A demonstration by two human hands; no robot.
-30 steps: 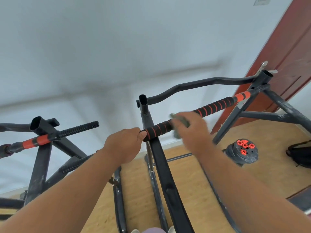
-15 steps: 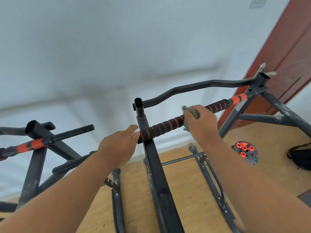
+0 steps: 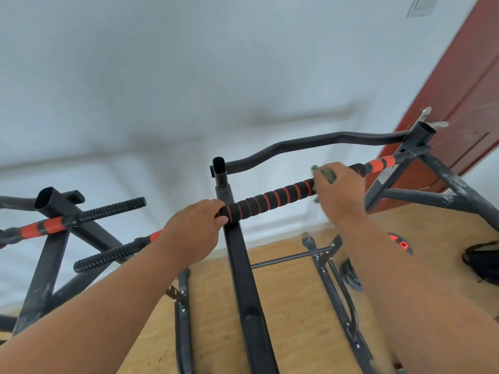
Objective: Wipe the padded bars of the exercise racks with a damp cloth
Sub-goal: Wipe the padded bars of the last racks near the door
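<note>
- Left hand (image 3: 195, 228) gripping near end of padded bar (image 3: 270, 198), fingers curled round the black-and-orange foam beside a dark upright post (image 3: 237, 255).
- Right hand (image 3: 339, 187) farther along the same bar, fingers closed on a green cloth (image 3: 327, 175) pressed to the padding.
- Second rack (image 3: 51, 211) at left; red door (image 3: 459, 103) behind.

Floor (image 3: 294, 314): light wood-grain surface, meets the white wall along its far edge. Standing on it: black metal rack base rails (image 3: 334, 290), joined by a thin crossbar (image 3: 283, 258) near the far edge. Toward the right edge: black weight plate with orange fittings (image 3: 401, 242), partly hidden behind an arm. At the right edge: black bag (image 3: 483, 263), cut off by frame.
</note>
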